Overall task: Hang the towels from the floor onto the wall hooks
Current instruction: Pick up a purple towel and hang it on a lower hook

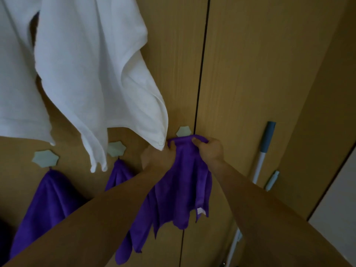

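Note:
A purple towel [185,182] hangs between both my hands against the wooden wall. My left hand [157,158] grips its upper left part, and my right hand [209,149] pinches its top edge, held stretched just under the rightmost pale star-shaped hook [183,131]. Two more purple towels hang from hooks: one [44,205] under the left hook [45,158], another [118,175] under the middle hook [116,148]. The hook prong behind the held towel is hidden.
White towels [92,74] hang from above and drape over the upper left, their corner touching my left hand. A white pole with a blue handle [263,151] leans on the wall at the right. A dark vertical seam [201,74] splits the wooden panels.

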{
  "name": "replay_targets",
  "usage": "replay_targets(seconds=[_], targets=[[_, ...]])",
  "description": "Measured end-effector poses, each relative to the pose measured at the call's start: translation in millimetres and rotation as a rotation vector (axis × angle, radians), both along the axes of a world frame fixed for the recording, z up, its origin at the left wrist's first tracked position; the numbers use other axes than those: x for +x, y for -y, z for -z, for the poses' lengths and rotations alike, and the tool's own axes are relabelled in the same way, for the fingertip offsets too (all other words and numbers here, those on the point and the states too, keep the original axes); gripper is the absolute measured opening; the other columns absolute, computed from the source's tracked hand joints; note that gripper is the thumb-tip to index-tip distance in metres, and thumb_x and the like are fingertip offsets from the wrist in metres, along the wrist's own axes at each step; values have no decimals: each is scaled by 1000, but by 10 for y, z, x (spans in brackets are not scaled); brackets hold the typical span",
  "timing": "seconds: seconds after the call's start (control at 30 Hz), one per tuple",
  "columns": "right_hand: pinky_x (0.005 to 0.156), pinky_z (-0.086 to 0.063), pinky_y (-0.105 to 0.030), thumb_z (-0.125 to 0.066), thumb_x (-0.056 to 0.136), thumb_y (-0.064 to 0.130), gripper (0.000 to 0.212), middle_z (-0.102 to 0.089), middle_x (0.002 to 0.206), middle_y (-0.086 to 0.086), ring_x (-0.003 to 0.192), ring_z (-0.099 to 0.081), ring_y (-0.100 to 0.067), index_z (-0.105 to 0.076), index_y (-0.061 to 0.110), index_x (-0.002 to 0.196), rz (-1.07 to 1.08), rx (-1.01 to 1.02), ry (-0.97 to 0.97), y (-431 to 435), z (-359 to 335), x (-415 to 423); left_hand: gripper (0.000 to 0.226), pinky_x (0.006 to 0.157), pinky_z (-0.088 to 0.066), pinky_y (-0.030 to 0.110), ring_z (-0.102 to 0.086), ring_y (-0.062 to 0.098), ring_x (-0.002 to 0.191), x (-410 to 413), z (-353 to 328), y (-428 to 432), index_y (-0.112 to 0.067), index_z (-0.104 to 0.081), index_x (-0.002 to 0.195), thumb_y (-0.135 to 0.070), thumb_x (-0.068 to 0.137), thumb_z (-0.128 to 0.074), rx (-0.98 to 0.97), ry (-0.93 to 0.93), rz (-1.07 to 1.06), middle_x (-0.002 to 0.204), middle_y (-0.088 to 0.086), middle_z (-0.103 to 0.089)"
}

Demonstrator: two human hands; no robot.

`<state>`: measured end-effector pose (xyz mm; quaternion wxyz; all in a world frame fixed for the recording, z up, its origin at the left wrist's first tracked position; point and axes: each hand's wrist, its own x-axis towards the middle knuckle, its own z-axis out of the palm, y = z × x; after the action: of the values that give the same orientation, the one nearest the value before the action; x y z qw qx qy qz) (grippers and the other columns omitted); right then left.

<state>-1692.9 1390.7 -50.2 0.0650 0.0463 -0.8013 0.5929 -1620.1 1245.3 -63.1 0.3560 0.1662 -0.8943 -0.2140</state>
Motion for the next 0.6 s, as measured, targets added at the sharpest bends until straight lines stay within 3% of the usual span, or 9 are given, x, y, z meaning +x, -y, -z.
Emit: replay_targets(seconds=[0.1,0.17,0.23,0.3,0.37,0.4,0.47,0.53,0.6], targets=[[82,-57,-43,-72,75,42,32,-71,88,-8,86,-67,-25,-72,12,87,-36,31,77,-30,32,11,41,66,-35,27,-48,14,71,-6,95,-18,-10,-60,79,-39,99,-38,201,172,0,84,6,-65],[80,-58,-44,-72,74,32,21,-71,86,-10,86,-68,-28,-69,12,76,-75,2,172,-35,43,41,38,67,-42,25,-53,15,76,-27,148,-89,-6,-63,92,-28,102,-33,359,285,88,96,9,-66],[77,-57,-44,-71,75,25,15,-71,82,-9,80,-69,-27,-68,11,72,-116,-23,276,-11,52,68,28,52,-46,11,-53,12,72,-49,144,-122,-9,-64,93,-23,100,-41,747,326,199,90,5,-64],[74,-58,-40,-70,77,23,14,-70,78,-8,73,-67,-24,-67,10,72,-138,-15,339,7,49,78,26,40,-45,11,-60,14,74,-22,149,-131,-8,-63,109,-23,98,-46,1035,334,307,99,3,-65],[69,-56,-35,-69,79,22,14,-68,77,-7,69,-64,-22,-66,10,73,-164,18,350,5,35,76,35,56,-50,14,-63,24,104,-65,244,-40,-4,-55,128,-21,99,-43,795,472,297,124,13,-61],[67,-54,-34,-68,79,22,14,-68,77,-7,70,-64,-22,-66,9,74,-178,66,330,-6,34,66,37,71,-51,18,-56,28,117,-19,263,-50,-1,-52,131,-18,101,-39,536,615,244,132,15,-56],[61,-51,-33,-66,76,27,16,-66,73,-5,69,-63,-21,-63,13,69,-176,252,223,-22,20,46,36,88,-46,32,-55,31,117,8,329,-87,0,-54,125,-15,103,-30,230,607,155,129,18,-58],[63,-49,-31,-64,76,38,21,-64,77,-1,73,-61,-19,-60,17,70,-101,520,61,-15,18,68,37,72,-45,36,-63,30,96,39,354,-152,-1,-62,102,-21,103,-31,232,355,140,103,16,-67],[86,-46,-40,-58,79,48,35,-61,103,-2,98,-56,-24,-63,18,95,40,764,-160,6,64,104,28,58,-36,30,-60,23,75,49,337,-156,-7,-56,96,-30,99,-40,162,159,69,79,6,-62]])
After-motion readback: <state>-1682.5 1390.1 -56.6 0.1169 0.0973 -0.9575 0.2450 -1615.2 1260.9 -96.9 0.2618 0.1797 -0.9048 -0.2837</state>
